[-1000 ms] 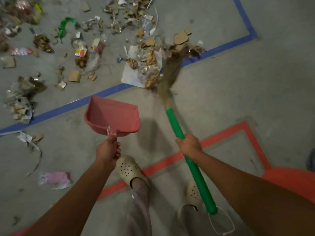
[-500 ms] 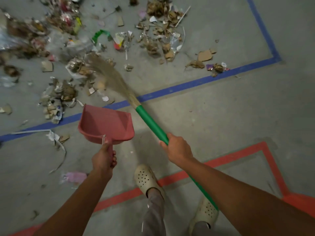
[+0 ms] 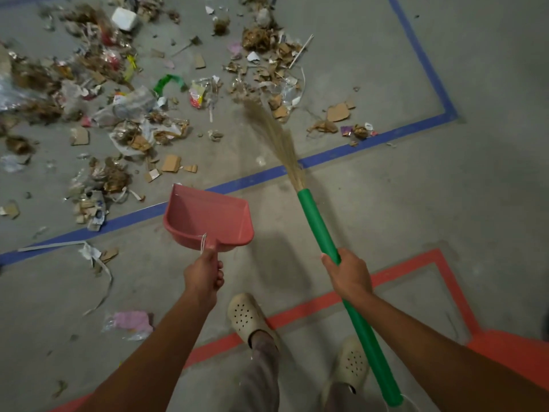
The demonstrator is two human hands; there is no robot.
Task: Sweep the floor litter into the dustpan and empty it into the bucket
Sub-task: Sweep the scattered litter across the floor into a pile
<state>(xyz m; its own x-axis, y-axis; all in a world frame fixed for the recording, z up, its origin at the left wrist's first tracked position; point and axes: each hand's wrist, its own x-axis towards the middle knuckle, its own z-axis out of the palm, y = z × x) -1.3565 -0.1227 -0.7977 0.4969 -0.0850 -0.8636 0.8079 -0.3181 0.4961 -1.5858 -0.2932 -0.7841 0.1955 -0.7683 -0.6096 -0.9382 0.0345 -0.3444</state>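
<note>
My left hand (image 3: pixel 204 276) grips the handle of a pink dustpan (image 3: pixel 208 217), held just above the floor with its mouth facing the blue tape line; the pan looks empty. My right hand (image 3: pixel 349 273) holds the green handle of a broom (image 3: pixel 315 221). Its straw bristles (image 3: pixel 274 135) reach past the blue line into the litter. Scattered litter (image 3: pixel 133 114) of cardboard scraps, wrappers and plastic covers the floor at upper left and centre. An orange shape, possibly the bucket (image 3: pixel 517 355), shows at the lower right edge.
A blue tape line (image 3: pixel 371 141) runs diagonally across the grey floor; a red tape line (image 3: pixel 309 307) lies nearer me. My two feet in beige clogs (image 3: pixel 245 315) stand by the red line. A pink wrapper (image 3: pixel 130 321) and paper strips (image 3: pixel 98 263) lie at left.
The broom swung left across the litter and has come back to the right, its bristles now pointing up at the centre pile. The dustpan stayed in my left hand, roughly in place.
</note>
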